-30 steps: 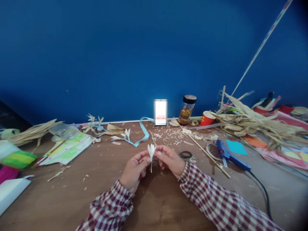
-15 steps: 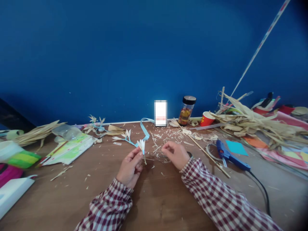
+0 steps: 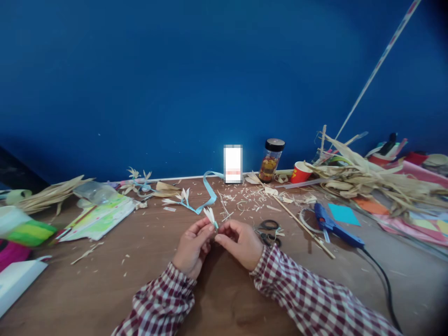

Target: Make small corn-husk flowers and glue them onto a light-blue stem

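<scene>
Between my two hands is a small handmade flower (image 3: 209, 215) with pale husk-like petals and light blue wrapping at its base. My left hand (image 3: 195, 240) pinches it just under the petals between thumb and fingertips. My right hand (image 3: 241, 242) is closed at the lower stem, fingertips touching it; the stem's end is hidden by the fingers. Just beyond lies a flower branch (image 3: 184, 199) with white blossoms, joined to a curled light blue tape strip (image 3: 210, 193). To the right of my right hand rest black-handled scissors (image 3: 269, 225).
Husk shavings (image 3: 245, 196) litter the table. Rightward lie a thin stick (image 3: 297, 221), a blue glue gun (image 3: 338, 228) with its cord, and a blue paper square (image 3: 344, 214). Behind stand a jar (image 3: 271, 161), a red cup (image 3: 300, 172) and dried husks (image 3: 371, 179). A painted sheet (image 3: 101, 217) lies left.
My right hand has moved left and down to the flower's stem, uncovering the scissors. The flower, in my left hand, has tilted and shifted slightly right and down.
</scene>
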A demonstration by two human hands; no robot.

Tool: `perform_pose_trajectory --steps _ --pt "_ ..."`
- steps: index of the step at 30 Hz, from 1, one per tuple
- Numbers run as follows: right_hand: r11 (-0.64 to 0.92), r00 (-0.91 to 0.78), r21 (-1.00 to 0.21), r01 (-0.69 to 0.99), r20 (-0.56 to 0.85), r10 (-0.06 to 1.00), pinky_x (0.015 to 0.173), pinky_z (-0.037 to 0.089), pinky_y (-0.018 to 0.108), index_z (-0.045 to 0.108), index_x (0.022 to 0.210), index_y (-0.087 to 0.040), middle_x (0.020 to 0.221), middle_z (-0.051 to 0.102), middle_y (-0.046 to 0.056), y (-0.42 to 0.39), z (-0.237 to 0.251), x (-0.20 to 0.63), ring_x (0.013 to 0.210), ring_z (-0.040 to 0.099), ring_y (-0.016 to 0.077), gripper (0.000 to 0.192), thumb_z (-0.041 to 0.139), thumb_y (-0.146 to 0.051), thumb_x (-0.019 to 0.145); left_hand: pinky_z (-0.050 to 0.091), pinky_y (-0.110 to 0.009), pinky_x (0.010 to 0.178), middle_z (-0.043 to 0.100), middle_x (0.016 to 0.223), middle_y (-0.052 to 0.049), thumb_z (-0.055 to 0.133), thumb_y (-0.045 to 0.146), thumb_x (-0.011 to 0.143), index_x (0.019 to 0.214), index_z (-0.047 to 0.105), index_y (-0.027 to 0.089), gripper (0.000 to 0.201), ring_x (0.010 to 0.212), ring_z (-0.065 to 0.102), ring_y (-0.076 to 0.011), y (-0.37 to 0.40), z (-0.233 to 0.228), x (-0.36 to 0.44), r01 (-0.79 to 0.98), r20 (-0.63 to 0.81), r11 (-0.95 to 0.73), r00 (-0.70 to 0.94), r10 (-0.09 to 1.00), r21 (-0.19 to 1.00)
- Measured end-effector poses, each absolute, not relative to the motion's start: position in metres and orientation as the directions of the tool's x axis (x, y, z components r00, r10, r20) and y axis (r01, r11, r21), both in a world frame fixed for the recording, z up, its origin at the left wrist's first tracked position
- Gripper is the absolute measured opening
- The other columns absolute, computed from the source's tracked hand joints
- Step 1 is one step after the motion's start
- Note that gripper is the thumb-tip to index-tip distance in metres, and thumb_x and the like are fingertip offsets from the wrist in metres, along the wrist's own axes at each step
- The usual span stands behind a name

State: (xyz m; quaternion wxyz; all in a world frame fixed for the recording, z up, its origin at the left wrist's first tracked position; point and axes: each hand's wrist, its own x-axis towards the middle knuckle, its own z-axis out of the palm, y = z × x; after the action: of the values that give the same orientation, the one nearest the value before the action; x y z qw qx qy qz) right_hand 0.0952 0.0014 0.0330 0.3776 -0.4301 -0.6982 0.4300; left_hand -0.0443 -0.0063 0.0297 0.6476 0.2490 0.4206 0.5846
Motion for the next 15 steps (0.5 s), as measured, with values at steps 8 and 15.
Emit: perform_pose_trajectory --steps 8,15 --pt "0.178 -0.349 -0.966 0.186 0.104 0.931 0.054 0.040 0.021 0.055 0.071 -0.015 0.063 0.058 0.000 0.0055 0.0301 0.0970 0.056 0.050 0.0101 0.016 0.051 -0.030 0.077 0.022 -0.011 0.033 0.052 0.051 0.008 0.071 0.024 0.060 0.087 0.057 0.014 0.032 0.034 0.030 0.0014 -0.0078 0.0277 -0.0414 -0.489 -0.232 0.198 -0.010 0.973 0.850" --pt "0.177 -0.376 -0.969 0.174 0.101 0.921 0.054 0.040 0.021 0.056 0.070 -0.015 0.062 0.058 0.000 0.0035 0.0299 0.0957 0.055 0.050 0.0100 0.016 0.052 -0.029 0.077 0.022 -0.011 0.033 0.053 0.050 0.007 0.073 0.022 0.057 0.087 0.057 0.013 0.034 0.034 0.031 0.0016 -0.0070 0.0248 -0.0404 -0.496 -0.226 0.177 -0.042 0.973 0.850"
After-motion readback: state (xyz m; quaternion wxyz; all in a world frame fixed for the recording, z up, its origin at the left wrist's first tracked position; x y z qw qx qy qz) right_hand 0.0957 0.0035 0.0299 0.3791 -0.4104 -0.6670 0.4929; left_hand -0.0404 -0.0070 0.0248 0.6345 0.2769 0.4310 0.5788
